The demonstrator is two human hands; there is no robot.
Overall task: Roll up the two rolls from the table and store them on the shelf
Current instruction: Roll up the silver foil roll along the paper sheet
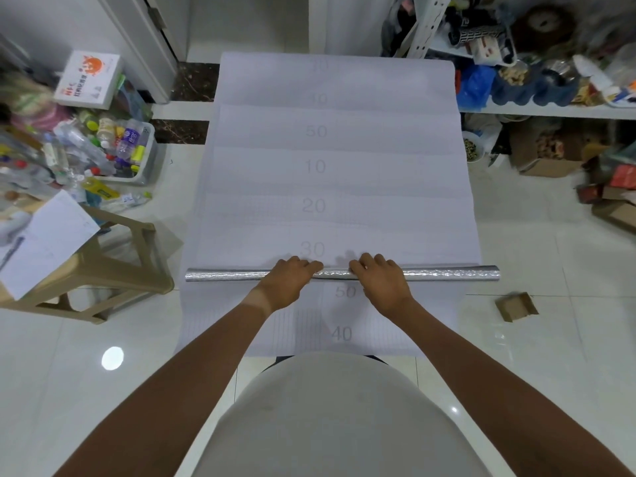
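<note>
The silver roll (447,273) lies crosswise on the near part of the white sheet (330,173) covering the worktop. Left hand (289,280) and right hand (382,278) each curl over its middle, gripping it, evidently to keep the winding tight and straight. The shelf (550,108) stands far right.

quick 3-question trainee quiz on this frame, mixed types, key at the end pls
1. True or false: both hands rest on the silver roll.
2. Which printed number sits just beyond the left hand and right hand on the white sheet? A) 30 B) 10 C) 60
3. Fill in: the beige stool stands on the person's ____ side.

Key: 1 true; 2 A; 3 left
</note>
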